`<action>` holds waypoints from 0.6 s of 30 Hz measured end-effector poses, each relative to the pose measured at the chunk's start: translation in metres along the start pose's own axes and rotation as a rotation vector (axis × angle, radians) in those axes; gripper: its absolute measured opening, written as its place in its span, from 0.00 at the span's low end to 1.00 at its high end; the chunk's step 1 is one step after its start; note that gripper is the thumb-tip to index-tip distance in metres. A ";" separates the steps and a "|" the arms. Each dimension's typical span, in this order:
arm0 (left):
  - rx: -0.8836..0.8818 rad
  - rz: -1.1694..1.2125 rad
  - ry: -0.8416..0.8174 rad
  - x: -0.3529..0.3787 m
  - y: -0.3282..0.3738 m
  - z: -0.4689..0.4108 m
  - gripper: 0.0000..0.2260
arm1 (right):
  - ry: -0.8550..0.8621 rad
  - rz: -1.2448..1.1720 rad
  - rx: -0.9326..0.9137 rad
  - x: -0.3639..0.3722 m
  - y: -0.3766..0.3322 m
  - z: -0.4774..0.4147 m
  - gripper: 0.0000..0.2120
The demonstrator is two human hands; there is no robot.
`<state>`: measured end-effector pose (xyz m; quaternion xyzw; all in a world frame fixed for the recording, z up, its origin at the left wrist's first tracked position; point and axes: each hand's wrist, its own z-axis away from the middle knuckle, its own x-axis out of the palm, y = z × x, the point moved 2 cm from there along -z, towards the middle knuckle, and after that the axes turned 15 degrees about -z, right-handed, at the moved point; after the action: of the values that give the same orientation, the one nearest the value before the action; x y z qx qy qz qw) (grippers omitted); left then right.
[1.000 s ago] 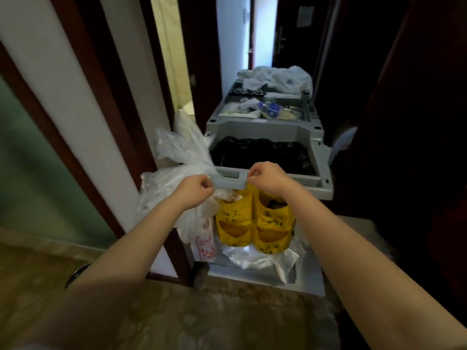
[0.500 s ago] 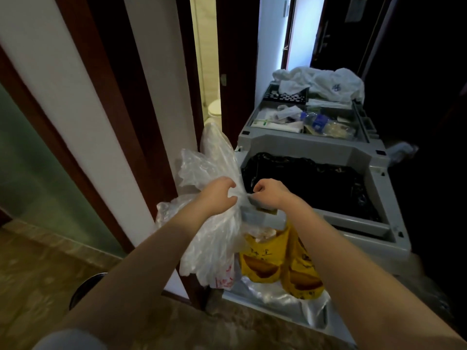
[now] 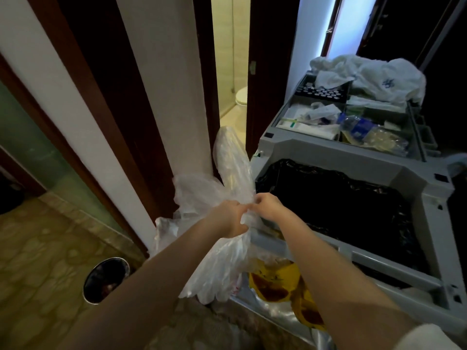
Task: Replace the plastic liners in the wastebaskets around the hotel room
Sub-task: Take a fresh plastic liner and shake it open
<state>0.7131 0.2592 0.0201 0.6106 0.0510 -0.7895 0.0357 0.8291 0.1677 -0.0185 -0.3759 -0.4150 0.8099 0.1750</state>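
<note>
Little is judged done: the clear plastic liners hung at the housekeeping cart are held in the grip of the left hand and pinched by the right hand; the wastebasket nearby seems unlined.

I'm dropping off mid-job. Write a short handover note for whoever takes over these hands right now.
The left hand grips the bunch of clear plastic bags at the near left corner of the grey cart.
The right hand pinches the same plastic, right beside it.
The wastebasket stands on the floor to the left of the cart; I cannot tell whether it is lined.
Done: plastic in hand at the cart.
Left, probably: get one liner free and fit it into the wastebasket.
</note>
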 end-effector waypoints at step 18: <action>-0.388 0.057 0.410 -0.067 0.032 -0.025 0.12 | 0.225 -0.523 -0.324 -0.095 -0.047 0.017 0.14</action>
<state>0.7581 0.2301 0.0777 0.7406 0.1901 -0.6236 0.1628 0.8778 0.1300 0.0702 -0.3666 -0.5991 0.6143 0.3595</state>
